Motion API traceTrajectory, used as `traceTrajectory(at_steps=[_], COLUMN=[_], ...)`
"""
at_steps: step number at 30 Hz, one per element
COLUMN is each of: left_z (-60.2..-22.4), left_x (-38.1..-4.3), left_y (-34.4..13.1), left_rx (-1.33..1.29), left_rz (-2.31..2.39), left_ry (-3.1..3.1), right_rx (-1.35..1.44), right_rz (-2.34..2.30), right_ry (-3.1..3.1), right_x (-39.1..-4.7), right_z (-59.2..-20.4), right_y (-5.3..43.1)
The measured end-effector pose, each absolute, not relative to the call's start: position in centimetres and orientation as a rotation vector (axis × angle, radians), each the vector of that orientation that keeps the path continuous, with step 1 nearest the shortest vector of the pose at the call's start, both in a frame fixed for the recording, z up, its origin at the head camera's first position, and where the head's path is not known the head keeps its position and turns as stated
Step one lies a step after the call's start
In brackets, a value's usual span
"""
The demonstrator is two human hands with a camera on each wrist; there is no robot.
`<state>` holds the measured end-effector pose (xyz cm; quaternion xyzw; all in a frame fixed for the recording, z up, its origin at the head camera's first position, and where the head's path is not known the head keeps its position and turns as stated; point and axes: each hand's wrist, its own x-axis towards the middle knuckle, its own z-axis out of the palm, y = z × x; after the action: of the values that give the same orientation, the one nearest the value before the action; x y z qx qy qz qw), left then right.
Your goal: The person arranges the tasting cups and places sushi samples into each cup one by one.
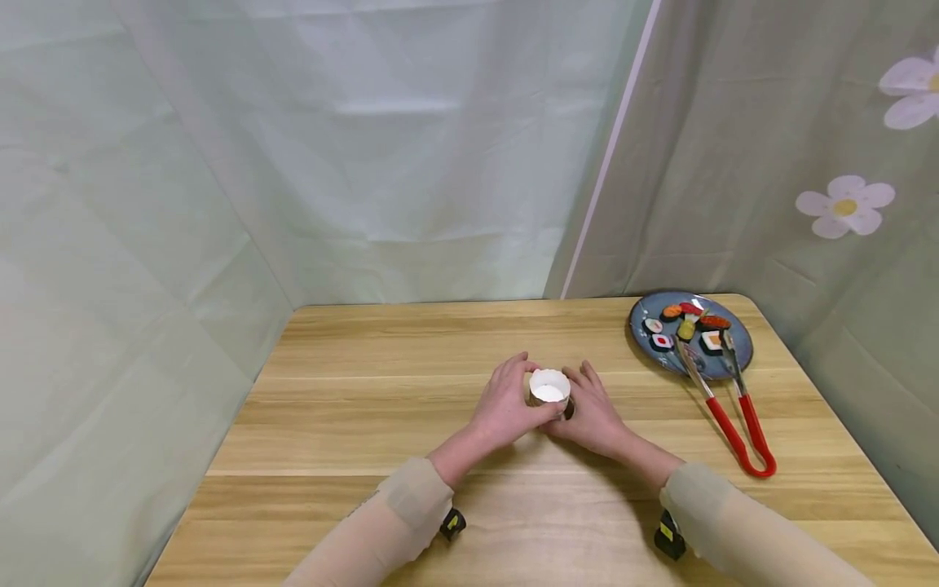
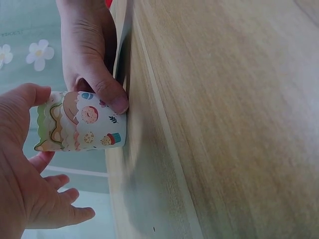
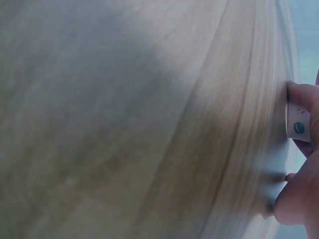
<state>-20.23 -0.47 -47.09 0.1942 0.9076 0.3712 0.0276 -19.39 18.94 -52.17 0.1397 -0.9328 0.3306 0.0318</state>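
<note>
In the head view, a small stack of nested paper baking cups (image 1: 550,383) stands between both hands near the middle of the table, white inside with a wavy rim. The left wrist view shows printed pastries on the cups' outer wall (image 2: 94,122) and several layered scalloped edges. My left hand (image 1: 506,405) pinches the stack near its rim between thumb and finger, its other fingers spread away. My right hand (image 1: 596,420) grips it lower down, thumb near the base, close to the tabletop. In the right wrist view, only a sliver of the cup (image 3: 298,122) shows beside the fingers.
At the back right of the wooden table (image 1: 352,408) lies a blue plate (image 1: 645,352) with several sushi pieces. Red-handled tongs (image 1: 759,444) rest with their tips on the plate. Pale curtains (image 1: 411,163) hang behind and beside the table.
</note>
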Motion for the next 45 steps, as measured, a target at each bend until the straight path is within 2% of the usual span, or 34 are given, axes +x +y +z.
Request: traceTrajectory(at_steps=[18,26,35,45], left_z=[-46.3,-44.4,-43.1,-44.1], left_x=[-20.4,-20.6,-21.9,-24.5], left_y=[-0.8,-1.3,-3.4,-7.4], left_rx=[0.654,0.677,0.589,0.462], left_rz=[1.264,1.317,1.301,1.304], left_ry=[2.773,2.833,2.908,2.986], right_rx=[0.491,0.586,0.461,0.449], right_rz=[1.028,1.026,1.063,1.073], right_ry=[-2.810,-2.765,-2.857,-2.865], right_x=[-19.5,-19.6,-19.4,-19.3], right_z=[-52.1,-52.1,-51.8,-51.8], right_y=[18.9,19.0,19.0,18.9])
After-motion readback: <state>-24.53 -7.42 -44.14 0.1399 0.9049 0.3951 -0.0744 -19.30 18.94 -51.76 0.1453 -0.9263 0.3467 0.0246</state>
